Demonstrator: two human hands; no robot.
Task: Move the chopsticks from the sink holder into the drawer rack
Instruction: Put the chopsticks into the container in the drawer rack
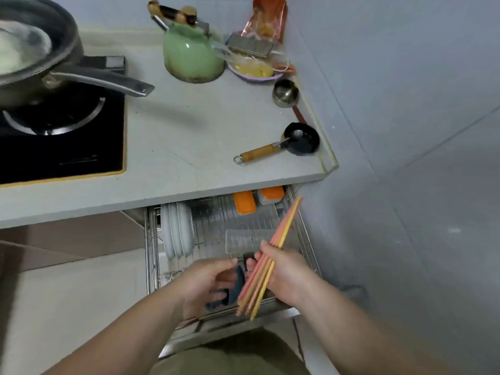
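Observation:
A bundle of several pink, orange and yellow chopsticks (284, 226) slants from lower left to upper right above the pulled-out wire drawer rack (216, 220). My right hand (286, 274) is closed around the middle of the bundle. Just left of it, my left hand (208, 282) grips a dark blue object (232, 290) over the rack's front; what that object is stays unclear. A clear plastic container (243, 239) lies in the rack behind my hands. The sink holder is out of view.
White plates (176, 231) stand at the rack's left; orange-lidded boxes (244, 203) sit at its back. On the counter (176, 147) above are a green kettle (189, 52), a pan (40, 58) on the black hob, a steel cup (285, 93) and a small ladle (276, 147). A wall (405, 131) closes the right.

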